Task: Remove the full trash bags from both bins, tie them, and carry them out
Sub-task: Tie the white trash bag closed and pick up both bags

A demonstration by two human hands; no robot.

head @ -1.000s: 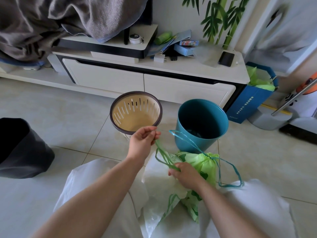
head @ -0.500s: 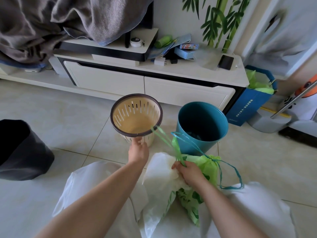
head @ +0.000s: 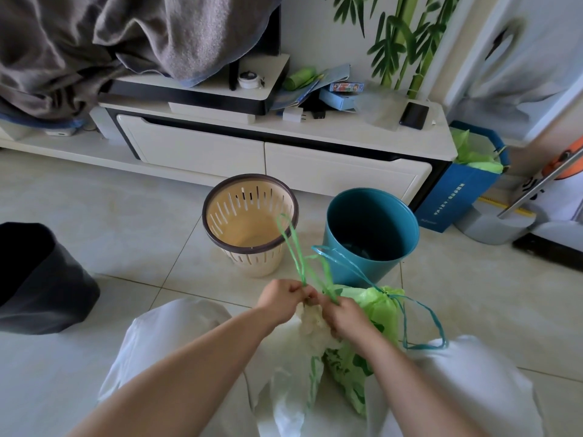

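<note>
Pale glossy floor tiles [head: 126,216] with thin dark grout lines catch soft daylight. A low white cabinet [head: 347,175] with two drawers and dark trim stands against a white wall [head: 315,42] bearing green bamboo artwork [head: 407,33]. A grey blanket [head: 94,42] drapes over its left end.

Home living room: TV cabinet [head: 284,159]
</note>
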